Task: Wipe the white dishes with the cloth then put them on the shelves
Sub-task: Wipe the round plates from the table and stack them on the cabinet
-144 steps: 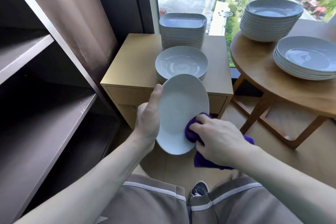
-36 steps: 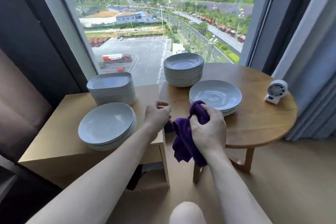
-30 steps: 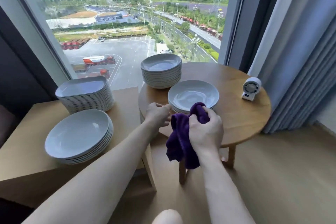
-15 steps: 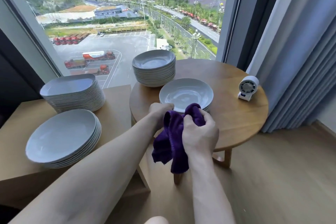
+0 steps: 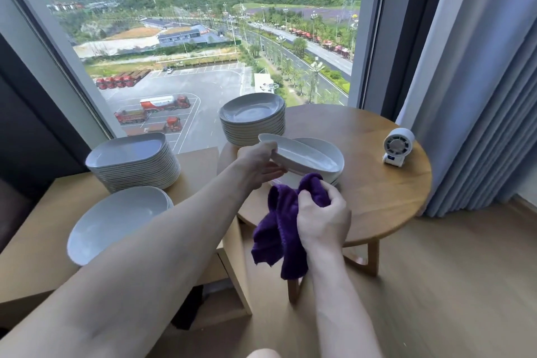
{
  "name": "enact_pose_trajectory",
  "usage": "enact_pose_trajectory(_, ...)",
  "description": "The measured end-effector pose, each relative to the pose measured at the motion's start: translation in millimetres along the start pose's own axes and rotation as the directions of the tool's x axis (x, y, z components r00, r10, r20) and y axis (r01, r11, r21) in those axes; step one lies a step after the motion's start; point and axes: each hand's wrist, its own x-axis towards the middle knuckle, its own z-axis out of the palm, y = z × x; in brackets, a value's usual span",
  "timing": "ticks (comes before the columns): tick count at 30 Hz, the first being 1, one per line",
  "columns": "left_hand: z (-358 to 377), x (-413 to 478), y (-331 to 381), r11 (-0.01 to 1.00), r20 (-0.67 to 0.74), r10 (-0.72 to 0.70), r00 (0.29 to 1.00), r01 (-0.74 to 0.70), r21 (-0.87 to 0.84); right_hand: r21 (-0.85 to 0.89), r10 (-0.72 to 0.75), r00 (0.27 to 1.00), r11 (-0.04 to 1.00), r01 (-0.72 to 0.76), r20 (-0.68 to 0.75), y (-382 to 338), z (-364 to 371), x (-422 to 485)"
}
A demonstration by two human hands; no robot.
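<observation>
My left hand [image 5: 257,164] grips the near-left rim of a white dish [image 5: 302,154], tilted up off the low stack of white dishes [image 5: 334,151] on the round wooden table [image 5: 377,192]. My right hand [image 5: 322,219] holds a bunched purple cloth [image 5: 280,227] just in front of that stack, with its ends hanging below the table edge. A taller stack of white dishes [image 5: 252,116] stands behind. The shelves are out of view.
A wooden cabinet [image 5: 37,235] on the left carries a stack of round dishes [image 5: 116,221] and a stack of squarish plates [image 5: 133,160]. A small white fan [image 5: 396,147] sits on the table's right side. Grey curtains [image 5: 488,96] hang at right, a large window behind.
My left hand has let go of the cloth, reached to the low stack and lifted its top dish by the rim. My right hand still holds the cloth.
</observation>
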Motion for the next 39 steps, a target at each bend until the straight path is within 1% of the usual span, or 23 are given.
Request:
enact_pose_trajectory(3,-10.7,-1.4,-4.4,0.995,-0.015,0.036,0.999,-0.037,-0.09,-0.014,-0.03,1.0,0.999,0.03,0.009,0.9,-1.5,-3.8)
enact_pose_trajectory(7,-38.7,-9.0,-13.8,0.988,0.011,0.016,1.0,-0.014,-0.151,-0.027,-0.096,0.995,0.995,0.097,0.02,0.2,-0.2,-8.0)
enact_pose_trajectory(10,-73.8,-23.4,-23.8,0.971,0.014,-0.022,1.0,0.025,-0.239,-0.011,-0.138,0.99,0.99,0.139,0.039,0.1,5.2,-14.6)
enact_pose_trajectory(12,-100.1,-38.1,-34.0,0.948,0.003,-0.056,0.998,0.054,-0.313,-0.005,-0.153,0.984,0.988,0.154,0.091,0.4,10.1,-20.2)
enact_pose_trajectory(15,-142.2,-65.8,-54.7,0.907,-0.012,-0.088,0.996,0.075,-0.415,-0.049,-0.19,0.955,0.977,0.206,0.229,1.1,17.7,-33.3)
enact_pose_trajectory(17,-169.4,-86.1,-70.5,0.87,0.02,-0.074,0.997,0.074,-0.487,-0.083,-0.237,0.916,0.957,0.278,0.324,2.2,23.8,-48.1)
enact_pose_trajectory(19,-194.3,-105.5,-86.4,0.827,0.004,-0.044,0.999,0.039,-0.561,-0.114,-0.296,0.857,0.921,0.374,0.421,4.8,31.3,-66.6)
enact_pose_trajectory(21,-218.8,-124.5,-102.8,0.8,-0.03,-0.036,0.999,0.011,-0.6,-0.133,-0.341,0.777,0.871,0.473,0.529,10.0,39.8,-87.9)
enact_pose_trajectory(23,-241.5,-143.6,-118.0,0.801,-0.02,-0.016,1.0,0.0,-0.599,-0.129,-0.363,0.685,0.822,0.554,0.631,16.4,47.0,-111.5)
enact_pose_trajectory(26,-270.9,-168.3,-135.4,0.811,-0.019,0.033,0.999,-0.038,-0.584,-0.12,-0.361,0.562,0.756,0.644,0.744,27.7,54.8,-145.4)
enact_pose_trajectory(29,-294.4,-192.8,-146.3,0.817,-0.029,0.079,0.997,-0.081,-0.57,-0.116,-0.316,0.461,0.71,0.695,0.829,37.7,62.1,-176.8)
enact_pose_trajectory(31,-306.2,-207.4,-152.5,0.823,-0.057,0.088,0.995,-0.104,-0.558,-0.142,-0.283,0.403,0.64,0.755,0.87,45.0,64.8,-197.3)
enact_pose_trajectory(32,-311.0,-213.6,-155.9,0.826,-0.075,0.088,0.993,-0.114,-0.551,-0.176,-0.263,0.387,0.579,0.796,0.884,48.8,65.7,-207.1)
enact_pose_trajectory(34,-316.5,-224.3,-161.2,0.826,-0.108,0.078,0.991,-0.125,-0.549,-0.254,-0.219,0.378,0.442,0.86,0.9,56.2,66.8,-222.9)
enact_pose_trajectory(35,-317.8,-228.8,-164.2,0.824,-0.122,0.07,0.99,-0.127,-0.553,-0.281,-0.192,0.38,0.4,0.872,0.905,60.0,66.8,-228.5)
enact_pose_trajectory(36,-318.4,-232.0,-167.2,0.823,-0.129,0.068,0.989,-0.128,-0.553,-0.295,-0.171,0.382,0.386,0.874,0.908,63.5,66.9,-232.1)
enact_pose_trajectory(39,-319.8,-237.9,-176.3,0.829,-0.119,0.065,0.991,-0.12,-0.546,-0.297,-0.143,0.376,0.39,0.871,0.915,72.0,66.9,-237.2)
